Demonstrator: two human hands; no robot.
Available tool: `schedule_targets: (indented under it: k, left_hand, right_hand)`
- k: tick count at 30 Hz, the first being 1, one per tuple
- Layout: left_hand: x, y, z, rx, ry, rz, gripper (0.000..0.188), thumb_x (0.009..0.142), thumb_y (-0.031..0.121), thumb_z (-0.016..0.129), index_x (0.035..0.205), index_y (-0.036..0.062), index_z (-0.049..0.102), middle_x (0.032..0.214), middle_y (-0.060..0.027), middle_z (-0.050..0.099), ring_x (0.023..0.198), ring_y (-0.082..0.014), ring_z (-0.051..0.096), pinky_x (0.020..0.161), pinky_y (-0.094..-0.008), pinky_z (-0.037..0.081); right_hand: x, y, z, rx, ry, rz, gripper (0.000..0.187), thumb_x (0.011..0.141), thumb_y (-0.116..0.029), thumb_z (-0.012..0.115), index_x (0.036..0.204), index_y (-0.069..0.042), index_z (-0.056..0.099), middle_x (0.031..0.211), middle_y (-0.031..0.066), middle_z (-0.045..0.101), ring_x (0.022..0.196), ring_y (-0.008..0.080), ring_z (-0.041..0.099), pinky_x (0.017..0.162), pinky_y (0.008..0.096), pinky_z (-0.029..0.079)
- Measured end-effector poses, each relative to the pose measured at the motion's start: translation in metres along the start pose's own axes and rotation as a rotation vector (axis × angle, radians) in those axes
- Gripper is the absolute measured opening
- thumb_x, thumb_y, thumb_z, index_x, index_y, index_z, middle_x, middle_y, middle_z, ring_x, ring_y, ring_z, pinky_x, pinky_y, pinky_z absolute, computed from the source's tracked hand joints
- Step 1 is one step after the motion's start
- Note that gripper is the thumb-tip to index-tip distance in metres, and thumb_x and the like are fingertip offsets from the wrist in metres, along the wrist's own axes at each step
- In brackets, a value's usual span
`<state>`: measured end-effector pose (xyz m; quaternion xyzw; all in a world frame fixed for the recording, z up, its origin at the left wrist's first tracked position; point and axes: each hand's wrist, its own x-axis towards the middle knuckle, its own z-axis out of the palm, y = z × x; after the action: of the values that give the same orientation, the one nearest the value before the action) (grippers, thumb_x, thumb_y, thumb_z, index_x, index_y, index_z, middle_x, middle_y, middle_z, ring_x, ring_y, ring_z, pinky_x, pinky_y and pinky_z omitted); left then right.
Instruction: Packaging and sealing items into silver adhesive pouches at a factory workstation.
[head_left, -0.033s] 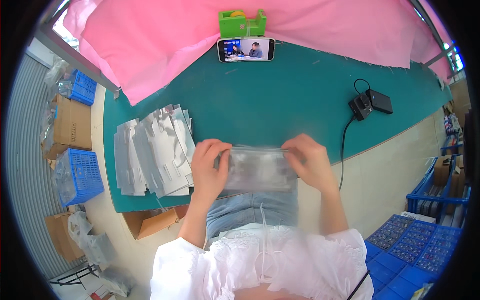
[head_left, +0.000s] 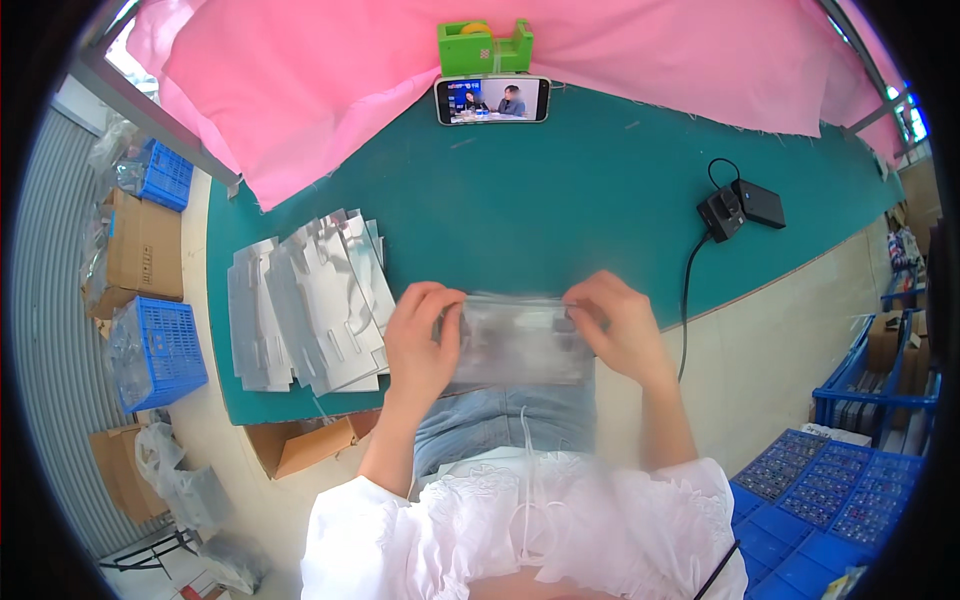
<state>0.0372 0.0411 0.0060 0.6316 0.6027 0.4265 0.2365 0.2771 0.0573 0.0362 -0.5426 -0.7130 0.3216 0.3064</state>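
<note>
My left hand and my right hand pinch the two upper corners of a clear, greyish plastic sheet. It hangs between them at the table's front edge, above my lap. The sheet is smeared by motion, so I cannot tell whether it is folded. To the left of my left hand lies a fanned-out pile of die-cut clear plastic sheets, flat on the green tabletop.
A phone playing a video leans against a green tape dispenser at the back. A black adapter with a cable lies at the right. Blue crates and cartons stand left; blue trays sit lower right.
The sheet and both hands have shifted very slightly, with the grip unchanged. Everything else stays where it was.
</note>
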Motion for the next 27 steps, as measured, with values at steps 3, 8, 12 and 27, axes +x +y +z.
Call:
schedule_targets:
  k: [3,8,12,27]
  left_hand:
    - [-0.008,0.000,0.005,0.071,0.038,0.074,0.016,0.079,-0.001,0.062,0.092,0.0080,0.065,0.091,-0.0067,0.062,0.077,-0.0277,0.060,0.068,-0.0355,0.048]
    - [0.000,-0.005,0.004,0.205,-0.051,0.226,0.014,0.080,-0.005,0.060,0.089,0.0048,0.063,0.091,-0.0081,0.061,0.083,-0.0269,0.060,0.079,-0.0357,0.046]
    - [0.000,-0.009,0.004,0.245,-0.151,0.284,0.015,0.079,-0.006,0.058,0.089,0.0057,0.062,0.090,-0.0069,0.060,0.092,-0.0257,0.059,0.095,-0.0417,0.038]
    - [0.016,-0.015,0.021,0.239,-0.110,0.249,0.017,0.078,-0.008,0.057,0.089,0.0029,0.064,0.089,-0.0107,0.058,0.085,-0.0304,0.057,0.073,-0.0378,0.046]
  right_hand:
    - [-0.001,0.004,-0.001,-0.106,-0.056,-0.058,0.009,0.078,-0.001,0.064,0.086,-0.003,0.067,0.084,0.0093,0.065,0.075,0.0284,0.064,0.066,0.0354,0.050]
    - [-0.001,0.015,-0.004,-0.222,-0.146,-0.123,0.008,0.079,-0.004,0.064,0.087,-0.004,0.066,0.082,0.0106,0.065,0.078,0.0306,0.063,0.070,0.0378,0.050]
    - [-0.004,0.021,0.003,-0.240,-0.101,-0.180,0.005,0.080,-0.005,0.063,0.085,-0.005,0.064,0.081,0.0090,0.065,0.079,0.0299,0.063,0.073,0.0394,0.050]
    - [0.005,0.021,0.018,-0.419,0.027,-0.178,0.014,0.078,-0.007,0.067,0.092,-0.009,0.066,0.087,0.0076,0.061,0.076,0.0309,0.060,0.067,0.0415,0.049]
